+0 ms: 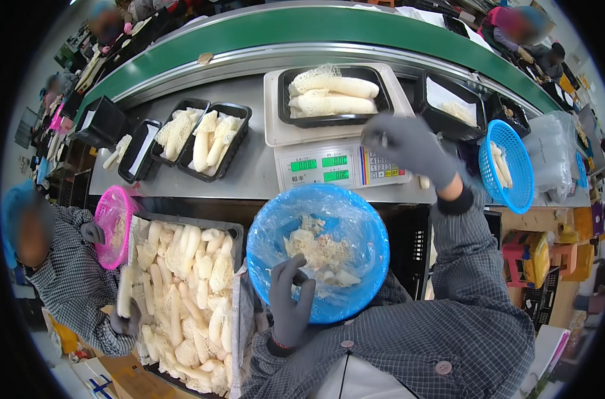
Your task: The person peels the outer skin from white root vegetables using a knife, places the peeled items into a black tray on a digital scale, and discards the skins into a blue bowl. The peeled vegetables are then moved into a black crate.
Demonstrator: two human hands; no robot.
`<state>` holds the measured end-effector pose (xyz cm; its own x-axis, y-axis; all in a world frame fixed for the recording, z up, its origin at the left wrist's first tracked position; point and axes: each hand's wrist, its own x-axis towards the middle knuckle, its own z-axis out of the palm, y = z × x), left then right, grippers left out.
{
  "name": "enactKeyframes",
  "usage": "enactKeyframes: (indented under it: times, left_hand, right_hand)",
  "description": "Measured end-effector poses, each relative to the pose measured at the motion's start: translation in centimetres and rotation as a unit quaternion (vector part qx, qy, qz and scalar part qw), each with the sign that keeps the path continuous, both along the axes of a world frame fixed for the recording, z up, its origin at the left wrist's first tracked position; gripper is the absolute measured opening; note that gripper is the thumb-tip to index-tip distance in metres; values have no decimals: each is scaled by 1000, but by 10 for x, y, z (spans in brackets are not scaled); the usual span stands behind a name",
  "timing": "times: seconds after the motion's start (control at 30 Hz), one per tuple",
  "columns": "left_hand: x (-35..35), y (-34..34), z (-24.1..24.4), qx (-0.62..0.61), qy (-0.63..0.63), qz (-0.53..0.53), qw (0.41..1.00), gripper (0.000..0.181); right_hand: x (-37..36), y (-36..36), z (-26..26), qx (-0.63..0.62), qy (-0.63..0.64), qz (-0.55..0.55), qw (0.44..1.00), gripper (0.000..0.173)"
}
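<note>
My left hand [291,299], in a grey glove, is over a blue basin [256,249] lined with clear plastic. Its fingers are apart, with nothing visible in them. Veil scraps and pale pieces [327,252] lie in the basin. My right hand [412,147], also gloved, is by the keypad of a digital scale [287,172], below the black tray [312,120] on its platform. Its fingers are curled; whether they hold anything is hidden. Bamboo mushrooms [342,102] with netted veils lie in that tray. A lined crate [238,234] to my left is full of more.
Left of the scale are filled black trays [222,167] and a paper-lined tray [135,162]. A blue basket [524,174] and plastic bags [552,149] stand right. Beyond runs a green conveyor belt [282,35]. At left, a co-worker [78,284] holds a mushroom beside a pink basket [103,209].
</note>
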<state>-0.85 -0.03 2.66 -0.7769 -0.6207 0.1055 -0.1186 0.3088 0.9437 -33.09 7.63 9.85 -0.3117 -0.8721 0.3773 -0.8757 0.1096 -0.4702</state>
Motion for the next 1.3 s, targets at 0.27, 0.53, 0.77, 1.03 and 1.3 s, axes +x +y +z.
enactKeyframes:
  times: [0.27,0.53,0.77,1.03,1.3]
  left_hand:
    - [-23,0,-2,-288,-75,-62,953,29]
    - [-9,-5,-13,-313,-160,-81,933,13]
    - [0,-7,-14,-281,-143,-61,947,19]
    - [-4,-4,-9,-285,-91,-19,954,12]
    - [3,-7,-1,-263,-84,-48,960,23]
  right_hand:
    - [124,14,-64,212,-48,203,955,19]
    - [96,22,-38,275,-32,123,953,28]
    - [-1,21,1,107,-78,-106,986,20]
    - [-107,-33,-26,-43,76,-104,991,30]
    - [-123,-64,-23,104,60,-94,988,40]
